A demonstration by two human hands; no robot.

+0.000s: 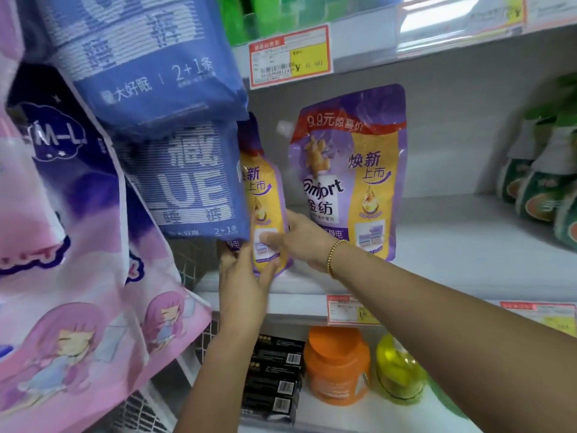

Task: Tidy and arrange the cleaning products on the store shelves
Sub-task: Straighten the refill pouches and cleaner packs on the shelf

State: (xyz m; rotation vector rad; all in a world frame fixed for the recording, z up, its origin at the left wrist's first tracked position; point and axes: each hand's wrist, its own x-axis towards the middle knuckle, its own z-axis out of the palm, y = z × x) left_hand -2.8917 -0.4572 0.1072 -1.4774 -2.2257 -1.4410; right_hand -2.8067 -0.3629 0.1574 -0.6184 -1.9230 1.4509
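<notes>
Two purple and yellow softener refill pouches stand on the white middle shelf (452,245). The left pouch (265,189) is turned edge-on at the shelf's left end, partly hidden behind hanging blue packs. My left hand (243,273) holds its lower edge from below, fingers curled up its front. My right hand (296,239), with a gold bracelet at the wrist, grips the same pouch's right side, thumb across its front. The right pouch (352,170) stands upright facing me, just behind my right hand.
Blue packs (175,170) and pink and purple packs (71,276) hang at the left. Green spray bottles (540,182) stand at the shelf's right end. Below are black boxes (274,379), an orange jar (337,367) and a yellow bottle (399,370). Price tags (290,57) line the shelf edges.
</notes>
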